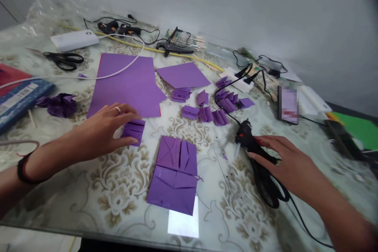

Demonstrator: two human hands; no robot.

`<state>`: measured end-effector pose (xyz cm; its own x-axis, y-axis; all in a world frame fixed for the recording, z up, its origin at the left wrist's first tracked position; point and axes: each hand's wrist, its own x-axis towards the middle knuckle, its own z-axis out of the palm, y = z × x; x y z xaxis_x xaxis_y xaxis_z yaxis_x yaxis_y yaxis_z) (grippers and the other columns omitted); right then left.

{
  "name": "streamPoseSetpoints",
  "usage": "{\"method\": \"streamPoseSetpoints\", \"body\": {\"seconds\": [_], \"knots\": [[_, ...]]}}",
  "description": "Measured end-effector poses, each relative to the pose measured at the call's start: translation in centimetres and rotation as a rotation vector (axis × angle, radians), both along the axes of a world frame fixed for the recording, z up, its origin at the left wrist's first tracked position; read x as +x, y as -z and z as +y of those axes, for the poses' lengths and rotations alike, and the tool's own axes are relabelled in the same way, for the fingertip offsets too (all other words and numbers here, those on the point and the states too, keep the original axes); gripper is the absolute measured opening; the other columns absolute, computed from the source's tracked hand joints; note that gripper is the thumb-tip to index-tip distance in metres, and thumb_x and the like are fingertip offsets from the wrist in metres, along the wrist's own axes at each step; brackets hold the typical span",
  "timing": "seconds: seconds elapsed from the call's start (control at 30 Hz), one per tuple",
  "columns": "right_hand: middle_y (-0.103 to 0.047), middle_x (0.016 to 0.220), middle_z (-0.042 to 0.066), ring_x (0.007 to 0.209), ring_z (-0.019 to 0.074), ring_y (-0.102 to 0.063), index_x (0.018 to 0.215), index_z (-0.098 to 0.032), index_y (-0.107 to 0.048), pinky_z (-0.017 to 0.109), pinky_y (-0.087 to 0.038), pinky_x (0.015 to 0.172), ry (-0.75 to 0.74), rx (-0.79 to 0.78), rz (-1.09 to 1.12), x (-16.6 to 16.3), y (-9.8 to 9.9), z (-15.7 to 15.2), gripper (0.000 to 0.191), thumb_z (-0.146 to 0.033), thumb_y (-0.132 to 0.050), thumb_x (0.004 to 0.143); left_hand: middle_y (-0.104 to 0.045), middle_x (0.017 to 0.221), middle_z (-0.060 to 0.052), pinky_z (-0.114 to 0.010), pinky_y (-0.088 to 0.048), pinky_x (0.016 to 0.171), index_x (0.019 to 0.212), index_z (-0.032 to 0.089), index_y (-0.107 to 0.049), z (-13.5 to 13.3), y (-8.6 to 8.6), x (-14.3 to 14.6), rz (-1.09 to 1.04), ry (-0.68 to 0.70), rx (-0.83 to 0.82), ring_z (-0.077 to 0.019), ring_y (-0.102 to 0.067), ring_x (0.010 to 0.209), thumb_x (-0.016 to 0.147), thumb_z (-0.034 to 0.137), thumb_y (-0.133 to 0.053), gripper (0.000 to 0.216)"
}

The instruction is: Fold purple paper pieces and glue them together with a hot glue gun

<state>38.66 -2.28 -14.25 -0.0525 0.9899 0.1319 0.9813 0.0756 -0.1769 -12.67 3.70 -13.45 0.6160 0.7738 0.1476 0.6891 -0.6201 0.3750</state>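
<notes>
My left hand [110, 128] is over a small folded purple paper piece [136, 130]. Its thumb touches the piece, and the fingers are spread apart above it. On the right, my right hand [280, 157] has thumb and fingers around the body of a black hot glue gun [251, 138], which rests on the table with its nozzle pointing away. Between the hands lies a purple panel [174, 181] made of folded paper sections with slits. Several small folded purple pieces [206, 114] sit in a group beyond it.
Purple sheets [126, 78] lie at the back left. Black scissors [65, 60], a white power bank [75, 40] and crumpled purple paper [59, 105] are on the left. Further back are a black clamp-like tool [174, 47] and a power strip [239, 80]. A phone [288, 103] stands right.
</notes>
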Motion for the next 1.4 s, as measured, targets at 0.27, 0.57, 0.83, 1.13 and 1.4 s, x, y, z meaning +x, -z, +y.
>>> {"method": "streamPoseSetpoints", "body": {"seconds": [0.27,0.57,0.83,1.13,1.4], "knots": [[-0.078,0.121,0.007,0.105,0.0318,-0.079,0.115,-0.033,-0.075,0.047,-0.061,0.084,-0.101,0.224,-0.06,-1.8,-3.4,-1.6,0.045,-0.066,-0.047,0.104,-0.079,0.107,-0.007,-0.036,-0.058,0.093,0.104,0.024,-0.08,0.5,-0.8,1.1,-0.098,-0.034,-0.019,-0.0242,-0.075,0.1,0.104,0.03,-0.055,0.026],[-0.078,0.123,0.003,0.111,0.0235,-0.077,0.119,-0.034,-0.071,0.039,-0.061,0.096,-0.278,0.223,0.306,-11.8,-6.8,-2.2,0.018,-0.045,-0.062,0.107,-0.082,0.116,-0.003,-0.029,-0.06,0.082,0.112,0.029,-0.079,0.7,-6.5,4.1,-0.293,-0.075,-0.256,-0.0231,-0.077,0.103,0.102,0.047,-0.071,0.022],[-0.066,0.154,0.009,0.138,0.0315,-0.067,0.144,-0.029,-0.057,0.049,-0.058,0.113,-0.459,-0.085,0.585,-16.9,-7.9,1.4,0.072,-0.057,-0.088,0.086,-0.081,0.088,0.0,-0.028,-0.055,0.069,0.098,0.025,-0.079,2.3,-8.3,10.6,-0.29,0.076,-0.268,-0.0174,-0.074,0.074,0.097,0.037,-0.072,0.014],[-0.072,0.091,0.0,0.08,0.0164,-0.07,0.097,-0.026,-0.07,0.028,-0.061,0.07,-0.358,-0.301,1.042,-16.9,-8.0,3.3,0.023,-0.048,-0.073,0.101,-0.077,0.093,-0.001,-0.034,-0.056,0.081,0.092,0.025,-0.082,2.3,-8.5,11.1,-0.556,0.067,-0.415,-0.0205,-0.072,0.091,0.091,0.03,-0.079,0.005],[-0.072,0.085,-0.003,0.072,0.0141,-0.067,0.093,-0.027,-0.074,0.025,-0.056,0.063,-0.258,-0.211,1.169,-16.9,-6.4,3.8,0.013,-0.036,-0.083,0.092,-0.077,0.109,-0.001,-0.028,-0.064,0.077,0.107,0.024,-0.077,0.1,-8.1,10.9,-0.728,-0.016,-0.67,-0.0183,-0.076,0.095,0.099,0.033,-0.073,0.013]]}}
